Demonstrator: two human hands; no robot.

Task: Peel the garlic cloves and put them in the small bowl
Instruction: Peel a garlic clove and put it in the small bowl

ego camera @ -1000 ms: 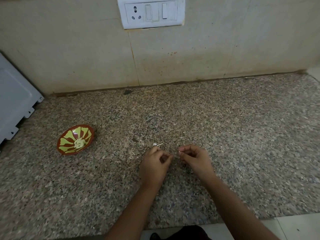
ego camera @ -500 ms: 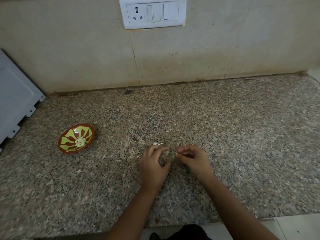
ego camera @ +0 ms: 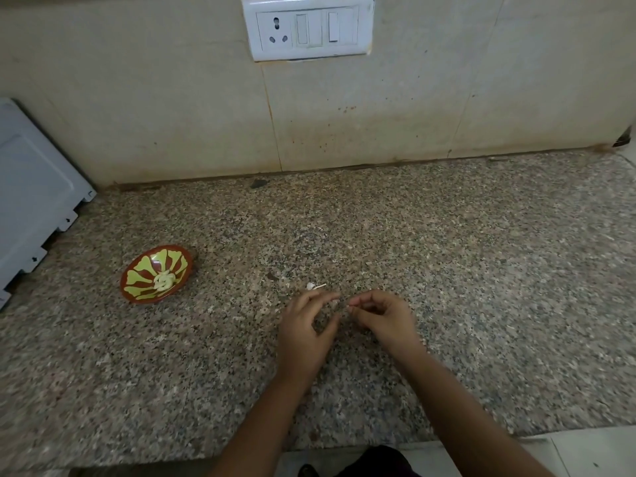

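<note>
Head view: the left hand (ego camera: 303, 333) is sitting low over the granite counter (ego camera: 481, 270), finger and thumb curved apart, gripping nothing visible. The right hand (ego camera: 387, 318) is pinching a tiny pale bit (ego camera: 349, 306), possibly garlic, too small to tell. Peeled garlic cloves (ego camera: 163, 280) are lying in the small bowl (ego camera: 144, 298), well left of both hands. A skin scrap (ego camera: 314, 286) is lying just beyond the left hand.

The small bowl (ego camera: 144, 266), near the desk's (ego camera: 447, 270) left edge, is reddish brown with yellow-green petal shapes fanning from its middle, where pale cream garlic cloves (ego camera: 164, 280) lie. The desk is speckled brown, grey and black; the switch plate (ego camera: 308, 27) is white.
</note>
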